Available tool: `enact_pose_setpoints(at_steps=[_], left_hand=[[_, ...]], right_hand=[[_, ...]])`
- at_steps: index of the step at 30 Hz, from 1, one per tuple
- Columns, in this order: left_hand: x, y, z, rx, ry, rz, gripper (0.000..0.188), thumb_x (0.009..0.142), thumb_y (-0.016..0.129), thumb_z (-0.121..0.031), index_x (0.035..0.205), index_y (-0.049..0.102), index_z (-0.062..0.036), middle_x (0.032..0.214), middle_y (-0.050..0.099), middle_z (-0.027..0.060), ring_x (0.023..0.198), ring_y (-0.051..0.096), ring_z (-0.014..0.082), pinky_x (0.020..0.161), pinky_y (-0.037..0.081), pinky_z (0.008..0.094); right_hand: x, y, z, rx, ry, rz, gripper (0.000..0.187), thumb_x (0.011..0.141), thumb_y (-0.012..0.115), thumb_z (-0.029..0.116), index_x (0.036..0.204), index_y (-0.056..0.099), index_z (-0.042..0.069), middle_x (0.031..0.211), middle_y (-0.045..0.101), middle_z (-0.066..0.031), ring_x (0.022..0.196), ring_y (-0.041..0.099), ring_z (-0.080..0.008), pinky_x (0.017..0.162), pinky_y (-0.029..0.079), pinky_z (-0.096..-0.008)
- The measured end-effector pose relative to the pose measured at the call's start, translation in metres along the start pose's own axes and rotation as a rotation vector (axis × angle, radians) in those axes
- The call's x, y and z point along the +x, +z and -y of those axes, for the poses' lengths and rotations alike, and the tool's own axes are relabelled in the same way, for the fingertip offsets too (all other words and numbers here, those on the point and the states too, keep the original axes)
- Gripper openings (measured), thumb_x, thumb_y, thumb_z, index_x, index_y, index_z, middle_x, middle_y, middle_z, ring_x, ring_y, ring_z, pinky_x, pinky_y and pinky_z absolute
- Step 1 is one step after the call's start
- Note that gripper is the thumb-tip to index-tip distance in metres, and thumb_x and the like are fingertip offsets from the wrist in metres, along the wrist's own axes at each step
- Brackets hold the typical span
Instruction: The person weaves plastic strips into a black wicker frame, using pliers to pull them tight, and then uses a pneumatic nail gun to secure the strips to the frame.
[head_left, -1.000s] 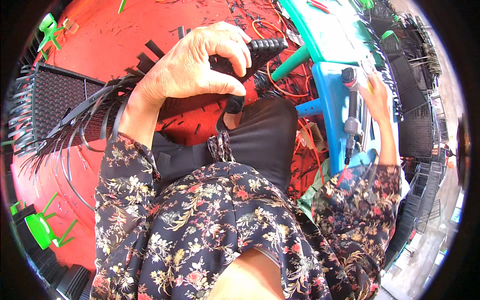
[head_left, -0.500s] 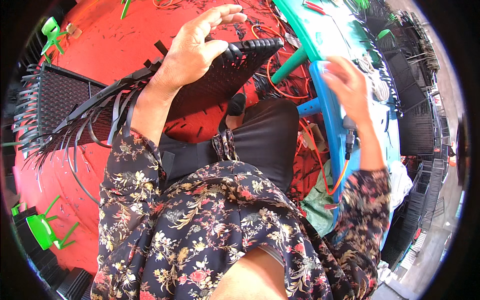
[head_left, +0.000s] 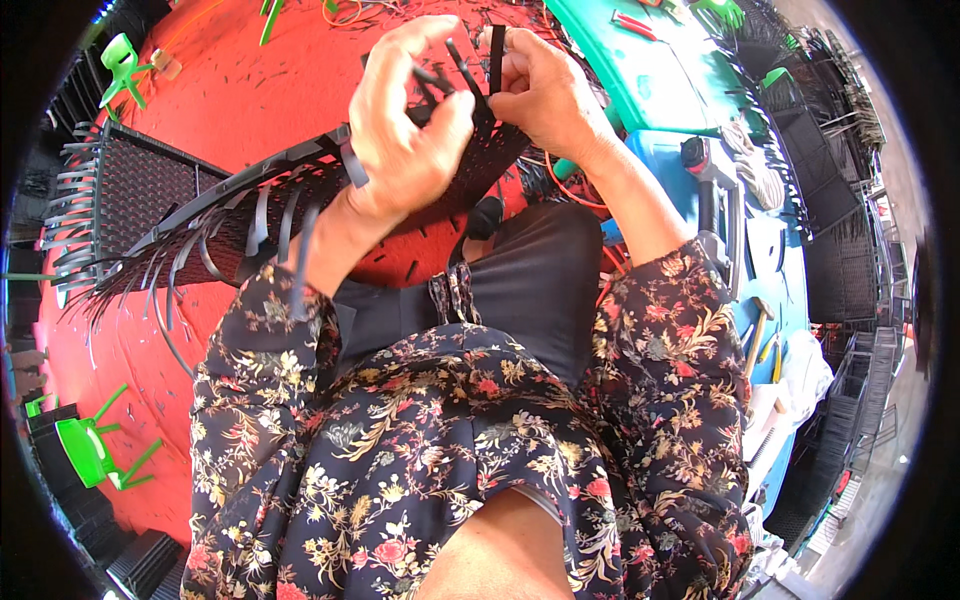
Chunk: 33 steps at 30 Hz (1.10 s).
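Note:
A dark woven panel of black strips (head_left: 480,165) stands on edge in front of me, with loose strip ends trailing off at its left. My right hand (head_left: 555,95) pinches a flat black strip (head_left: 497,58) between thumb and fingers near the panel's upper right end. Just left of it, my left hand (head_left: 410,135) is held with thumb and fingers apart, around short strip ends that stick up from the panel's edge. It grips none of them that I can see.
A grey power tool (head_left: 706,195) lies on the blue table (head_left: 660,165) at right, beyond a hammer (head_left: 760,325). The green table (head_left: 640,75) holds red-handled pliers (head_left: 635,25). Another woven panel (head_left: 150,185) and a green chair (head_left: 88,450) stand on the left.
My right hand has come from over the blue table to the panel's edge and now holds a black strip. My left hand has shifted slightly right. The power tool now shows uncovered on the table.

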<state>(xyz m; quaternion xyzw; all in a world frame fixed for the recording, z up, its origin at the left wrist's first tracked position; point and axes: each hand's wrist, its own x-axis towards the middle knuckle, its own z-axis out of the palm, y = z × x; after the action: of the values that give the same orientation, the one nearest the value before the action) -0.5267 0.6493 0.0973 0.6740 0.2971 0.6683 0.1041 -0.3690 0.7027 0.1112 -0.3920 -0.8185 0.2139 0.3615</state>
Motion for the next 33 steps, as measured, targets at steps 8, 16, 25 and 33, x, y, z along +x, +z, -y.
enact_pose_setpoints(at_steps=[8,16,25,33], left_hand=[[0.026,0.022,-0.004,0.396,0.467,0.415,0.019,0.065,0.058,0.003,0.078,0.048,-0.0056,0.075,0.052,0.0112,0.072,0.056,0.0296,0.068,0.049,0.0341],[0.018,0.005,0.032,0.714,-0.126,0.723,0.017,0.081,0.063,-0.016,0.091,0.06,-0.0033,0.078,0.062,0.0167,0.079,0.062,0.0361,0.065,0.049,0.0436],[-0.001,0.014,0.003,0.658,-0.181,0.623,0.022,0.079,0.064,-0.025,0.08,0.058,-0.0045,0.075,0.063,0.0153,0.074,0.061,0.0358,0.062,0.048,0.0452],[-0.013,0.015,-0.008,0.69,-0.094,0.578,0.024,0.08,0.064,-0.026,0.079,0.056,-0.0043,0.072,0.061,0.0135,0.069,0.061,0.0338,0.058,0.048,0.043]], right_hand=[[-0.007,-0.006,-0.01,0.407,0.141,0.018,0.014,0.085,0.058,0.014,0.079,0.062,0.001,0.063,0.058,0.0021,0.059,0.049,-0.0032,0.055,0.041,-0.025],[-0.021,-0.004,-0.011,0.22,-0.023,-0.22,0.018,0.089,0.06,0.017,0.079,0.062,0.001,0.068,0.061,-0.0054,0.064,0.055,-0.0084,0.055,0.042,-0.0257],[-0.042,-0.005,0.028,0.832,0.316,-0.228,0.03,0.093,0.053,0.022,0.069,0.056,0.003,0.058,0.054,-0.0022,0.05,0.047,-0.0078,0.047,0.037,-0.0215],[-0.035,-0.045,0.061,0.445,0.363,0.055,0.023,0.09,0.056,0.019,0.074,0.05,0.003,0.064,0.047,-0.0016,0.059,0.045,-0.0108,0.053,0.037,-0.0232]])
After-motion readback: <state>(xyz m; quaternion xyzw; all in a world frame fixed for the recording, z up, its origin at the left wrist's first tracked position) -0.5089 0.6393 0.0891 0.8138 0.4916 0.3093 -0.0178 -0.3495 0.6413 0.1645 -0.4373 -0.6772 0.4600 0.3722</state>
